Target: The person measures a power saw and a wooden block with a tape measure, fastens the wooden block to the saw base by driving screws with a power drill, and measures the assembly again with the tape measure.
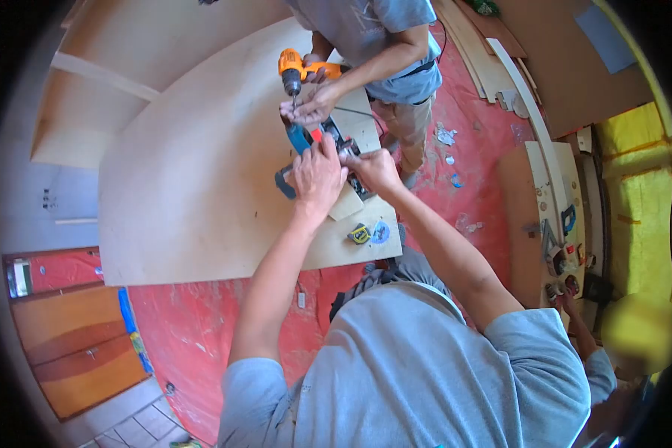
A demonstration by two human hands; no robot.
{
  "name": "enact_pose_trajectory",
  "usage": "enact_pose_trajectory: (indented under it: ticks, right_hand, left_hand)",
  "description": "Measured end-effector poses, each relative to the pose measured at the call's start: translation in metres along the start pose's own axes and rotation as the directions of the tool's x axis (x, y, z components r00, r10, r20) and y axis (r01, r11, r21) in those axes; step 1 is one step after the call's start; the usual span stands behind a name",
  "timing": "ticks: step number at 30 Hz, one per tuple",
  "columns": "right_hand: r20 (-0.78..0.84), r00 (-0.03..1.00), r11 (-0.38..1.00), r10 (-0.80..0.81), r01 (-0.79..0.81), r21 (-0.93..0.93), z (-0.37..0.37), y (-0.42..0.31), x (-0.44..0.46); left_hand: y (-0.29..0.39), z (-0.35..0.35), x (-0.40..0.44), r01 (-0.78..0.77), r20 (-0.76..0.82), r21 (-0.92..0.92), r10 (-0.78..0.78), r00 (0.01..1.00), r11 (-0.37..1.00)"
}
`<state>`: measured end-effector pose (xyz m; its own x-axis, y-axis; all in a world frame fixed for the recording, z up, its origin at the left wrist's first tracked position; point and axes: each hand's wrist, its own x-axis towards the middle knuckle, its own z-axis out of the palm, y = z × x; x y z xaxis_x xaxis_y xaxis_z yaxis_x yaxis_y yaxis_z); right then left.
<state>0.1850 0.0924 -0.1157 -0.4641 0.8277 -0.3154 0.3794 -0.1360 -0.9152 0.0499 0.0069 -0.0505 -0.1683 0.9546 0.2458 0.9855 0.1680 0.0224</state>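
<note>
A teal and black power tool [297, 139] lies on the light wooden board; its exact kind is hard to tell because hands cover much of it. My left hand [319, 178] is closed over its near side, fingers pointing away from me. From the right, my right hand [375, 170] pinches around a metallic part of the same tool. A small red piece [316, 135] shows just beyond my left fingertips. Below the tool are a wood offcut [346, 203], a yellow and black tape measure [359, 234] and a round blue-and-white disc [381, 232].
Across the board [201, 187], a co-worker holds an orange drill [291, 66], bit pointing down at their other hand, close to my tool. Red sheeting [470, 224] covers the floor. Long boards [530, 112] and hand tools [567, 219] lie to the right. Another person is at lower right.
</note>
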Motion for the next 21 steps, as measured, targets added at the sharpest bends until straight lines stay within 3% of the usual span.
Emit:
enact_pose_trajectory:
  ticks: [1, 2, 5, 9, 11, 12, 14, 15, 16, 17, 19, 21]
  right_hand:
    - [0.043, 0.997, 0.995, 0.065, -0.069, 0.079, -0.002, 0.000, 0.003]
    - [0.051, 0.998, 0.995, 0.023, -0.028, 0.096, -0.002, 0.000, 0.003]
    - [-0.053, 0.995, 0.968, -0.087, 0.072, -0.239, 0.000, -0.014, -0.007]
    - [0.053, 0.974, 0.916, -0.221, 0.225, -0.331, -0.003, -0.009, -0.023]
    - [-0.182, 0.822, 0.827, -0.539, 0.477, -0.296, 0.000, 0.006, -0.050]
    - [-0.173, 0.814, 0.814, -0.554, 0.485, -0.320, 0.001, 0.024, -0.057]
    - [0.051, 0.844, 0.784, -0.534, 0.516, -0.343, 0.016, 0.072, -0.076]
    - [0.274, 0.852, 0.737, -0.447, 0.524, -0.428, 0.022, 0.089, -0.091]
    - [0.442, 0.774, 0.618, -0.453, 0.630, -0.470, 0.033, 0.111, -0.098]
    - [0.577, 0.673, 0.412, -0.462, 0.739, -0.533, 0.045, 0.130, -0.098]
    - [0.706, 0.612, 0.214, -0.358, 0.789, -0.576, 0.059, 0.152, -0.095]
    - [0.724, 0.565, 0.193, -0.396, 0.822, -0.536, 0.062, 0.174, -0.086]
  left_hand:
    - [0.002, -0.002, 0.000, 0.015, 0.002, 0.009, -0.015, 1.000, 1.000]
    - [0.004, 0.000, 0.000, 0.028, -0.002, 0.000, -0.028, 1.000, 1.000]
    - [0.005, 0.010, 0.003, 0.070, -0.067, 0.042, -0.067, 0.995, 0.997]
    - [0.002, 0.013, 0.002, 0.107, -0.042, 0.045, -0.105, 0.994, 0.993]
    - [0.004, 0.005, 0.001, 0.085, -0.033, 0.009, -0.084, 0.996, 0.996]
    - [0.001, 0.009, 0.001, 0.074, -0.053, -0.014, -0.074, 0.996, 0.997]
    - [0.001, 0.010, 0.000, 0.081, -0.035, 0.000, -0.081, 0.996, 0.997]
    - [0.001, 0.009, 0.002, 0.077, -0.021, 0.012, -0.076, 0.997, 0.997]
    - [0.001, 0.006, 0.004, 0.084, 0.011, -0.016, -0.084, 0.996, 0.996]
    - [0.000, 0.004, 0.004, 0.080, 0.003, -0.009, -0.080, 0.997, 0.997]
    - [0.001, 0.002, 0.001, 0.067, -0.012, -0.018, -0.067, 0.998, 0.998]
    - [0.002, 0.002, 0.001, 0.051, -0.040, -0.006, -0.051, 0.998, 0.999]
